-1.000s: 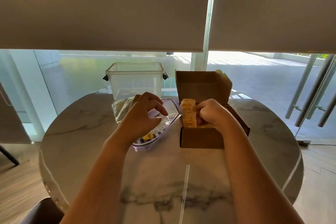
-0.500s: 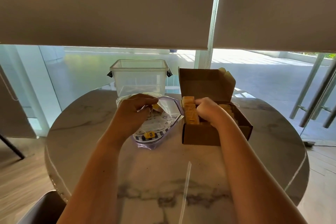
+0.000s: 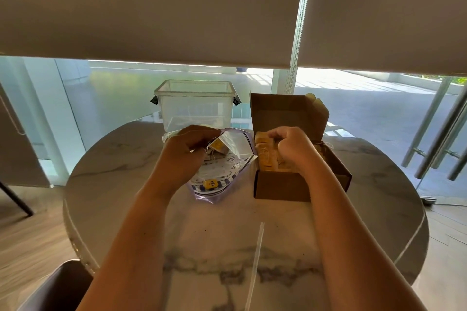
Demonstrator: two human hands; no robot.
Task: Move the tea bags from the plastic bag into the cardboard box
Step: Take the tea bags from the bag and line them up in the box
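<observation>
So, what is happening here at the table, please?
A person is moving tea bags from a clear zip-top plastic bag into a brown cardboard box on the round marble table. The left hand reaches into the bag's mouth and pinches a yellow-tagged tea bag. The right hand is inside the open box, curled on the row of yellow tea bags already packed there. An empty clear plastic tub stands behind the bag.

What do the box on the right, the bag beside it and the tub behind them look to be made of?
The box looks like plain brown cardboard, matte, with folded flaps and a raw edge. The bag seems thin clear plastic film, glossy and crinkled, with a purple zip edge; tea bags show through it. The tub looks like rigid translucent plastic, slightly frosted, with dark clips at its rim.
</observation>
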